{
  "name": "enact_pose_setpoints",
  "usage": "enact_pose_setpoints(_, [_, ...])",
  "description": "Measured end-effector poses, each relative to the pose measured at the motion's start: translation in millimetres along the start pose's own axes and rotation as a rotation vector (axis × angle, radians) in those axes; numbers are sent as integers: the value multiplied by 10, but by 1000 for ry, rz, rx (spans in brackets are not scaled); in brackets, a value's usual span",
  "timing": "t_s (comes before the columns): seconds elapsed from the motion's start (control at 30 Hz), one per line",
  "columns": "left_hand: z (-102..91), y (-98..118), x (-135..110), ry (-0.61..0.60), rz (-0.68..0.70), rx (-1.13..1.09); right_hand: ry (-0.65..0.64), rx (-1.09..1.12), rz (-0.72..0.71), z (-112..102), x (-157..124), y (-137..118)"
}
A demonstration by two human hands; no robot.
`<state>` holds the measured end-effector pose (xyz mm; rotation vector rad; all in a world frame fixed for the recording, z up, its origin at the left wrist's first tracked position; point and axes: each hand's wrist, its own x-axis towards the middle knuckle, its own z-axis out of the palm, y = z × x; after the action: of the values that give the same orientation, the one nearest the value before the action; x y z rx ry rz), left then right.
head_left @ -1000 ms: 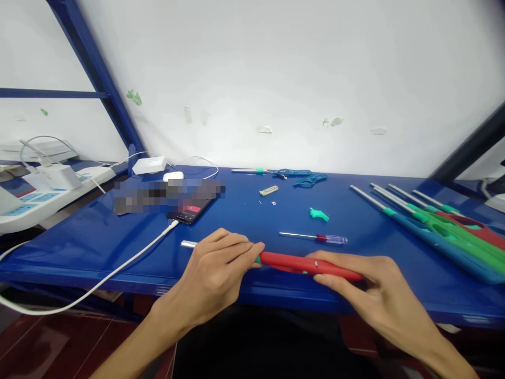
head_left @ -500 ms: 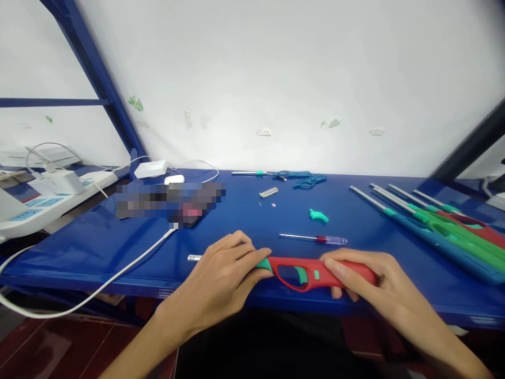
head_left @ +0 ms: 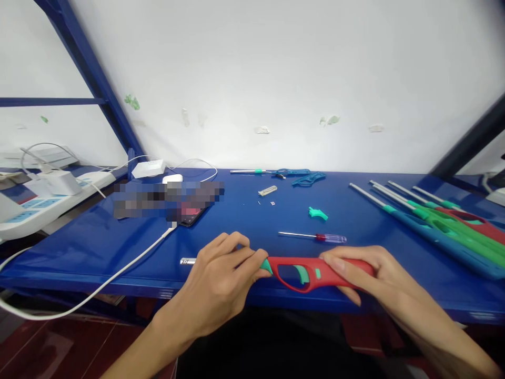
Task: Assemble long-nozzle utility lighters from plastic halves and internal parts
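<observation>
A red long-necked gas lighter (head_left: 311, 267) with a green trigger and collar lies level across both hands at the table's front edge. My left hand (head_left: 223, 281) is closed around its green collar and metal tube, whose tip pokes out to the left. Its red handle end is wrapped by my right hand (head_left: 365, 271), thumb on top. Just beyond the lighter lies a screwdriver (head_left: 330, 238) with a clear purple and red handle. A small green plastic piece (head_left: 317, 213) sits behind that.
Several long lighters (head_left: 442, 231) lie side by side at the right. Opened blue lighter shells (head_left: 309, 179), a beige part (head_left: 268, 191) and tiny bits are near the wall. At left are a blurred phone (head_left: 195, 208), a white cable (head_left: 130, 273) and a power strip (head_left: 23, 216).
My left hand's fingers have shifted slightly along the collar, and more of the tube tip shows at left. My right fingers have moved a little under the handle. The view shifted slightly.
</observation>
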<state>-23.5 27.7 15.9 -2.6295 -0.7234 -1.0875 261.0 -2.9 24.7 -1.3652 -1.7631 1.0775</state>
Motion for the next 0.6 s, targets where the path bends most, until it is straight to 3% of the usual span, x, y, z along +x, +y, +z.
enact_pose_setpoints(0.2, [-12,27,40,101,59,104,-29,6,-3,-28,-9,-20])
enact_pose_setpoints(0.6, [-17,-5,15,-63,-15,-128,-54,-172,-33,35,-12,-83])
